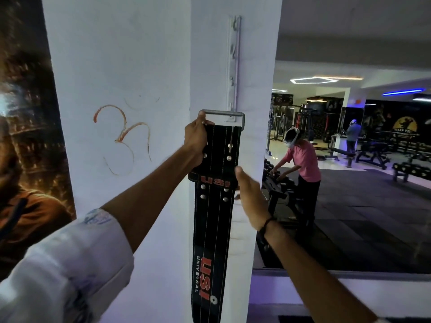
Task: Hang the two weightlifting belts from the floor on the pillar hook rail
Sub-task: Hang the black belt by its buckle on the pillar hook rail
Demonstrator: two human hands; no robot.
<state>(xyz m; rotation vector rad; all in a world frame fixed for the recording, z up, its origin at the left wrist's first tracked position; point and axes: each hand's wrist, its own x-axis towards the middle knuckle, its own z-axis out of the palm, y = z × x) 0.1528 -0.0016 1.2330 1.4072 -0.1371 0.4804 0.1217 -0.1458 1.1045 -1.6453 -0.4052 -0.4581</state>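
Note:
A black weightlifting belt with red USI lettering hangs down the front of the white pillar. Its metal buckle lies across the bottom end of the white hook rail, which runs vertically up the pillar with several hooks. My left hand grips the belt's top left edge just under the buckle. My right hand touches the belt's right edge near the keeper loop, fingers around it. Only one belt is in view.
A large poster covers the wall left of the pillar. An orange symbol is drawn on the pillar's left face. To the right, a person in a pink shirt bends over a dumbbell rack; benches and another person stand farther back.

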